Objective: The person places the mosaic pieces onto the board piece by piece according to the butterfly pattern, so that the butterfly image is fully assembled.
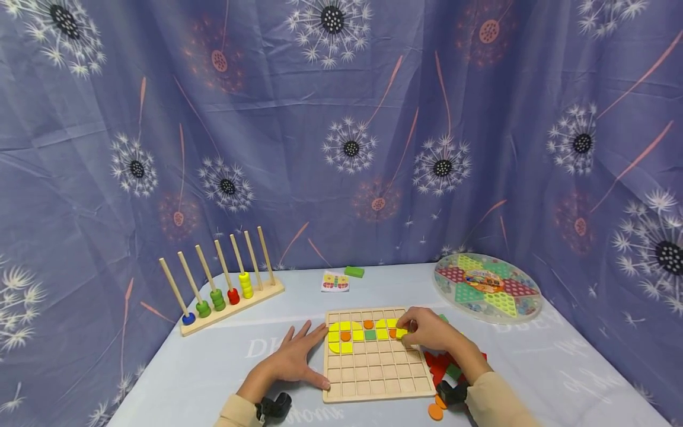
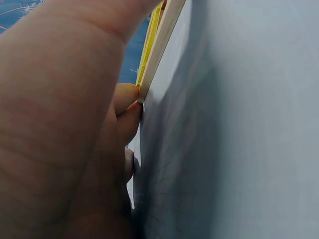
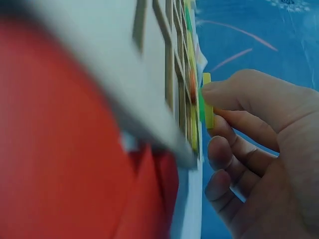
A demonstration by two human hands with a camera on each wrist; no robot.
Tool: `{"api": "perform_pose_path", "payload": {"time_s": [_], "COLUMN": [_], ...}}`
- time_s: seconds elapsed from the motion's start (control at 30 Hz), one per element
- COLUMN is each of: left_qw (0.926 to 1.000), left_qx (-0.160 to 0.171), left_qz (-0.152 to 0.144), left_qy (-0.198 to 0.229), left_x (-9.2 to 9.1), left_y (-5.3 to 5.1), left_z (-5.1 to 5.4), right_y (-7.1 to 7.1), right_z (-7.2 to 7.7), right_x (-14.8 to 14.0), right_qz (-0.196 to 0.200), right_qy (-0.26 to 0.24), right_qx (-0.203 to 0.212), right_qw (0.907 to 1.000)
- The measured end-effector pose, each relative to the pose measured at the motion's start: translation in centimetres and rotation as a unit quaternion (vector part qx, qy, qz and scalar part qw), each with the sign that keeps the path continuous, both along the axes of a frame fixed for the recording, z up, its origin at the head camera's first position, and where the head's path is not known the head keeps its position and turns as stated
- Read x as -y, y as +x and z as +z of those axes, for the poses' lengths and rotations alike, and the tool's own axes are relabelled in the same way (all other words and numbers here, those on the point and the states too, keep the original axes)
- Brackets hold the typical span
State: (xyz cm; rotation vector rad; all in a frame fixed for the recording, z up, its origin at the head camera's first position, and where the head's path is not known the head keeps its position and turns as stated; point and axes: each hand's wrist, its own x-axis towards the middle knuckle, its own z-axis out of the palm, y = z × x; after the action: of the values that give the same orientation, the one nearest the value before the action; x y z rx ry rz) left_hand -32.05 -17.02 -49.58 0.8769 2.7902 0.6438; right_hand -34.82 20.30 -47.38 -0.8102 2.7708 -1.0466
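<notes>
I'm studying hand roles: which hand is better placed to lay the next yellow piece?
Probably the right hand: it pinches a yellow piece over the board, while the left hand touches the board's left edge.

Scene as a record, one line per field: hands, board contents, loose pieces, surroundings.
left: left hand spread, touching left edge of grid board
right: right hand pinches yellow piece at board's upper right
on_board: yellow tiles, orange discs, green square
loose_right: red pieces, green piece, spare orange discs
behind: picture card, green block
far_left: peg stand with coloured rings
far_right: round star-patterned board
</notes>
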Motion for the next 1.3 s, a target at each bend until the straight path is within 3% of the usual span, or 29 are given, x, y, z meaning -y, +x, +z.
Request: {"api": "perform_pose_path", "payload": {"time_s": [0.5,0.93,1.3], "left_qw": [1.0,1.0,1.0], "left_qx": [-0.002,0.003,0.001], "left_qz": [0.002,0.004,0.001], "left_qy": [-0.002,-0.002,-0.003], "left_x": [0.0,-0.1,-0.1], "left_y": [-0.1,0.0,-0.1], "left_z": [-0.2,0.0,-0.1], "right_y": [-0.3,0.2,0.5], "right_z": [0.4,0.5,0.2], "right_x": [4.2,7.8,9.5], "right_qz": [0.029,0.087,0.091], "right_qy": [0.011,0.037,0.066], "right_qx": [0.007,-0.035,-0.054], "right_qw": [0.9995,0.9949,0.9922]}}
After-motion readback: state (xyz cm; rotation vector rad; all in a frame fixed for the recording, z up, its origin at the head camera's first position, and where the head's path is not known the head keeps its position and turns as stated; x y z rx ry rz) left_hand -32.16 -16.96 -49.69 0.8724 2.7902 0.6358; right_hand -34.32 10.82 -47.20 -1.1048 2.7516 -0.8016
